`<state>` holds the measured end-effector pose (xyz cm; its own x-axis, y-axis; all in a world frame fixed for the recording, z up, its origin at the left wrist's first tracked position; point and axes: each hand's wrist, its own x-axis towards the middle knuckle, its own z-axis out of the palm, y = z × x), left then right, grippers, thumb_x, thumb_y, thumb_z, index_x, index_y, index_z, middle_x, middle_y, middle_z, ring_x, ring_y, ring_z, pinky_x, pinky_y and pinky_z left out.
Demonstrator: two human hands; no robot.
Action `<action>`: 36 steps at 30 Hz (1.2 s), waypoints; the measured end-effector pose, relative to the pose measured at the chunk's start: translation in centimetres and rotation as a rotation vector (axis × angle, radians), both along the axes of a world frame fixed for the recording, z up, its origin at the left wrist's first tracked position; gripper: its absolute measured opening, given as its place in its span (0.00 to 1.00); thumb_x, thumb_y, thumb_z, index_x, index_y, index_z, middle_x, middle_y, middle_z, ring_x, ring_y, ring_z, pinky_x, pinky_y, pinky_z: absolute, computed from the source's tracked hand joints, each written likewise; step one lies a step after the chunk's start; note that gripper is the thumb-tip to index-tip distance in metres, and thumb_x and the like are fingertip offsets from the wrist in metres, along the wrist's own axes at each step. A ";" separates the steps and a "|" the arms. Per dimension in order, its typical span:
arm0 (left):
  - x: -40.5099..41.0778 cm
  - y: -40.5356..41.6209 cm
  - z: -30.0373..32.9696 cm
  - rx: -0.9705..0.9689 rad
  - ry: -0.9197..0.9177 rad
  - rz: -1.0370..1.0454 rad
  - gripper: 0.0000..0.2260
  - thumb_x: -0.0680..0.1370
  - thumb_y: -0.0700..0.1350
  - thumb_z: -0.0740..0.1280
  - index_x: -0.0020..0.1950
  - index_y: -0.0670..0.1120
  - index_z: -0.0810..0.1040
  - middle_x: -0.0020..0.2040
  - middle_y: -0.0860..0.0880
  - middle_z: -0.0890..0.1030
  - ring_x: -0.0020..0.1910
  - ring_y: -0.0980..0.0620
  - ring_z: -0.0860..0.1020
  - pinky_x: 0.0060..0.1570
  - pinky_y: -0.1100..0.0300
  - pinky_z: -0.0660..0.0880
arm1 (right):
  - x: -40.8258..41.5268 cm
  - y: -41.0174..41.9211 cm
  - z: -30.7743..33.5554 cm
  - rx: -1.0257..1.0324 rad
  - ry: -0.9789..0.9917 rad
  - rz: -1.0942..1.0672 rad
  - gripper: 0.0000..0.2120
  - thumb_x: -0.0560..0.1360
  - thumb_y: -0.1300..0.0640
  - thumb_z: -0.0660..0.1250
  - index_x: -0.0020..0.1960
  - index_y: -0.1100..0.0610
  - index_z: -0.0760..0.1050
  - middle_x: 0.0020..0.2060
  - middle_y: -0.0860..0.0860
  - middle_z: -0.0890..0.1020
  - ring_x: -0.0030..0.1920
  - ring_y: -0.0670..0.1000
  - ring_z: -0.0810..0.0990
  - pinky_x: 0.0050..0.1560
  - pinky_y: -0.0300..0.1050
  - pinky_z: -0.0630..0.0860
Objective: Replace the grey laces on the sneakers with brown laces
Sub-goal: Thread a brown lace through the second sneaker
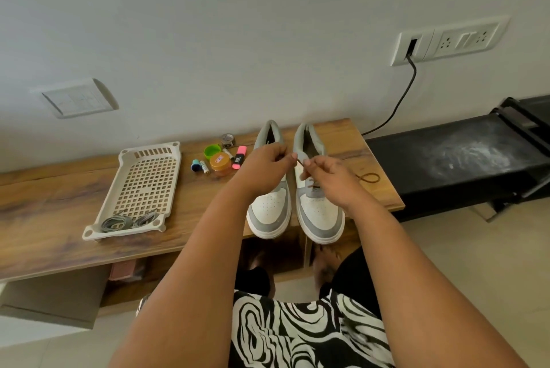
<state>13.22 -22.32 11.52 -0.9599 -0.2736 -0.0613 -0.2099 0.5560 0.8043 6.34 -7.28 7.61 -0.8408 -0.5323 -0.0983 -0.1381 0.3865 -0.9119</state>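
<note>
Two grey and white sneakers stand side by side on the wooden table (44,204), toes hanging a little over the front edge. The left sneaker (269,215) and the right sneaker (320,215) almost touch. Both hands are up over the shoes. The left hand (265,165) curls its fingers and pinches the brown lace (369,178) near its tip. The right hand (330,177) pinches the same lace just beside it. The rest of the lace lies in a loop on the table, right of the right sneaker, near the table's right edge.

Left of the shoes there is bare table. Past it stands a white tray (143,186) with the grey laces (128,222) in its near end. Behind that gap sit an orange jar (220,164), a green lid (212,151) and a pink marker (239,157), close to the left sneaker. A black bench (446,165) stands right of the table.
</note>
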 end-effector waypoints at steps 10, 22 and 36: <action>0.9 -1.8 -0.9 0.011 -0.013 0.045 0.08 0.82 0.46 0.63 0.45 0.47 0.77 0.39 0.52 0.80 0.40 0.54 0.76 0.44 0.60 0.73 | -3.8 2.7 0.3 0.285 0.081 -0.257 0.19 0.83 0.46 0.56 0.70 0.53 0.64 0.57 0.51 0.76 0.54 0.52 0.74 0.49 0.47 0.69; -0.7 2.7 -2.3 0.080 0.187 0.149 0.07 0.76 0.50 0.73 0.43 0.48 0.79 0.36 0.55 0.85 0.39 0.56 0.83 0.45 0.58 0.79 | -2.9 1.3 1.5 0.041 0.027 -0.037 0.06 0.82 0.53 0.60 0.52 0.46 0.76 0.46 0.49 0.82 0.50 0.50 0.80 0.54 0.50 0.78; -1.4 2.2 -3.9 0.320 0.142 0.211 0.06 0.78 0.45 0.71 0.45 0.43 0.78 0.36 0.48 0.85 0.41 0.52 0.85 0.52 0.52 0.81 | -2.9 0.8 0.1 -0.028 -0.140 0.170 0.07 0.79 0.51 0.67 0.50 0.50 0.84 0.46 0.48 0.86 0.53 0.48 0.84 0.62 0.51 0.77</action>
